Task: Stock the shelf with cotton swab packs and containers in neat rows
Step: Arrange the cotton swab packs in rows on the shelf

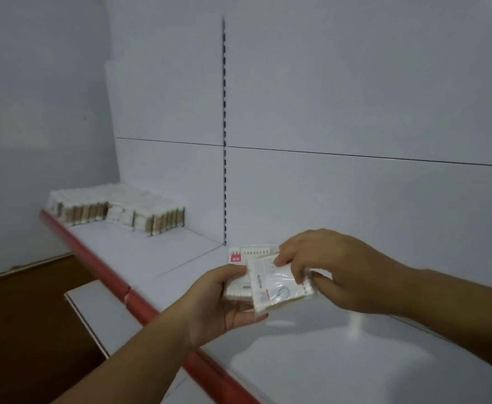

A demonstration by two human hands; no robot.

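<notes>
progress check: early stage by my read. one stocked block [116, 207] of cotton swab packs stood on edge at the far left end of the shelf [140, 249], tight against the back panel [355, 97], its front line stepped rather than flush. no other stocked rows showed between that block and the hands, and no containers were in view at all. the work in hand was a small bundle held above the shelf, just right of the slotted upright [224, 141] and inside the red edge strip [99, 263]. the left hand [221, 301] cradled the bundle from below, fingers [247, 316] curled under it and thumb on its left edge. the right hand [326, 266] had fingers pressed together, pinching the top edge of the front pack [277, 284], which was skewed off the rear pack [247, 253]. looked like one pack being peeled off for placing. at least two packs in the bundle, exact count unreadable. remaining, as i judged it: nearly all of it, meaning extending the rows rightward, squaring the stepped front and adding containers.
</notes>
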